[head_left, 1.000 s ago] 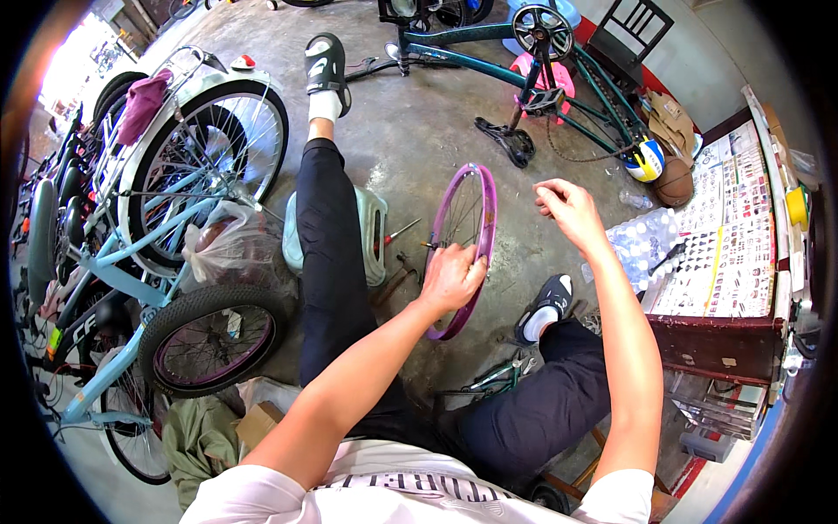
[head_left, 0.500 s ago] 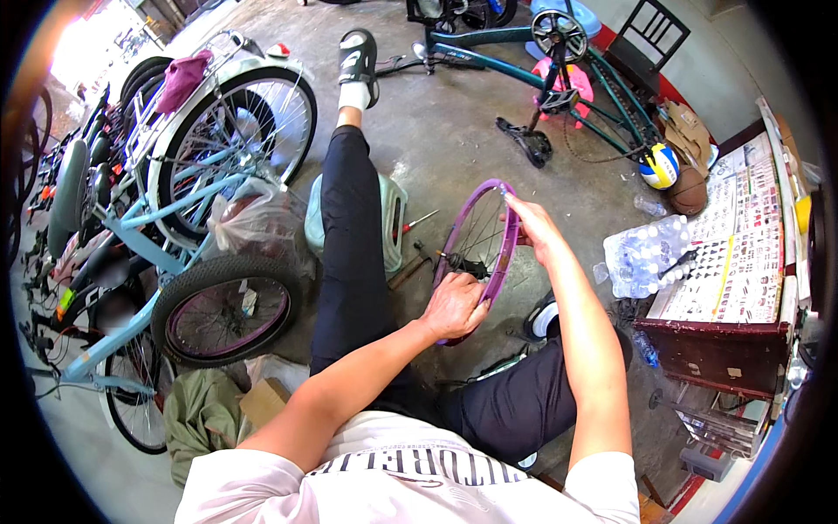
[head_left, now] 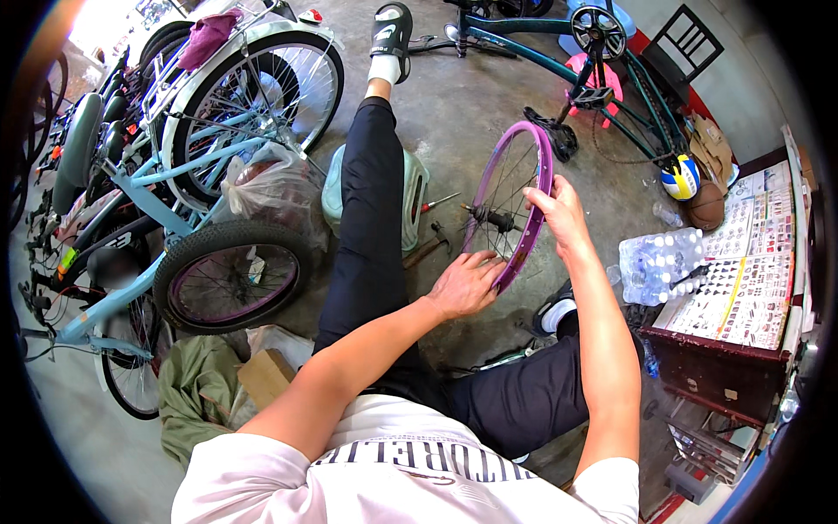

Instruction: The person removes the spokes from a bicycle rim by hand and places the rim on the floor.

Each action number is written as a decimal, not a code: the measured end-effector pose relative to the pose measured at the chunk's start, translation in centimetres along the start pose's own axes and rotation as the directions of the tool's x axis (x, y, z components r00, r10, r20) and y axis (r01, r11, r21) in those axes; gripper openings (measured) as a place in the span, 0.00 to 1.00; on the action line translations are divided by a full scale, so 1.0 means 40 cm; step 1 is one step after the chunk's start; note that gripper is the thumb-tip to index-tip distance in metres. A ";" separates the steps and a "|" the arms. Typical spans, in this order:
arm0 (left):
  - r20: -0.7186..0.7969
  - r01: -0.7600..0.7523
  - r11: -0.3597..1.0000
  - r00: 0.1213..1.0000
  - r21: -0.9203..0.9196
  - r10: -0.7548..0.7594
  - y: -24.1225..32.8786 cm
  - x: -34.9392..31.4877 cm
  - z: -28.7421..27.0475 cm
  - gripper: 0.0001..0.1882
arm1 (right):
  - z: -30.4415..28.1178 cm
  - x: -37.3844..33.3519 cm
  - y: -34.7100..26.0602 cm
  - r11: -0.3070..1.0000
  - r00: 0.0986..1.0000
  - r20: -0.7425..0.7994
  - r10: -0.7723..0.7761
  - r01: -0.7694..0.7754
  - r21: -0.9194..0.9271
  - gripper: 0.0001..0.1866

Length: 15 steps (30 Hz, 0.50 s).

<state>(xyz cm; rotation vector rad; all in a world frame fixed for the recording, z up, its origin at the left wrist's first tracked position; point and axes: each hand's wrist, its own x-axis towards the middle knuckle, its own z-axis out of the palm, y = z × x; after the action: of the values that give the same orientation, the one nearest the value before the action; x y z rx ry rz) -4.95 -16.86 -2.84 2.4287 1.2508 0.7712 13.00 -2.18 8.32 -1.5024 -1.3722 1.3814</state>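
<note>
A pale blue bike (head_left: 157, 205) takes up our left side, with a teal frame (head_left: 524, 57) at the far side of the floor (head_left: 454, 153) and a dark red cabinet (head_left: 716, 367) on our right. Near the bike is a wheel (head_left: 234, 278) with a black tyre. Tilted before us, well right of that wheel, is a purple rim (head_left: 524, 247) laced to a dark hub (head_left: 499, 220). Left of it sits a green jug (head_left: 413, 205); by the cabinet is a pack of bottles (head_left: 661, 262). Our right hand (head_left: 563, 218) is closed on the rim's right side, thumb over its near edge. Our left hand (head_left: 469, 284) is half open, back up, fingertips at the rim's lower part; we cannot tell whether they grip it. A basketball (head_left: 706, 206) lies beyond the bottles, and between jug and rim are a hammer (head_left: 426, 248) and a screwdriver (head_left: 441, 202).
</note>
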 end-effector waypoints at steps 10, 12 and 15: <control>0.211 0.014 0.993 0.977 0.114 -0.038 -0.085 0.006 0.085 0.32 | 0.007 0.015 0.118 0.996 0.995 0.091 0.030 -0.038 0.084 0.29; 0.221 0.004 0.994 0.975 0.113 -0.029 -0.087 0.001 0.093 0.32 | 0.014 0.007 0.110 0.995 0.994 0.100 0.044 -0.053 0.083 0.29; 0.254 0.022 0.996 0.966 0.090 -0.044 -0.081 0.008 0.093 0.34 | 0.026 0.003 0.101 0.997 0.992 0.119 0.043 -0.050 0.052 0.28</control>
<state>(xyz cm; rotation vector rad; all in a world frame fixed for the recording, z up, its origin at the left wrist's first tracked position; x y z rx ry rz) -4.75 -14.83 -7.35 2.4713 1.2416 0.3853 13.01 -3.14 4.26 -1.4452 -1.3661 1.5459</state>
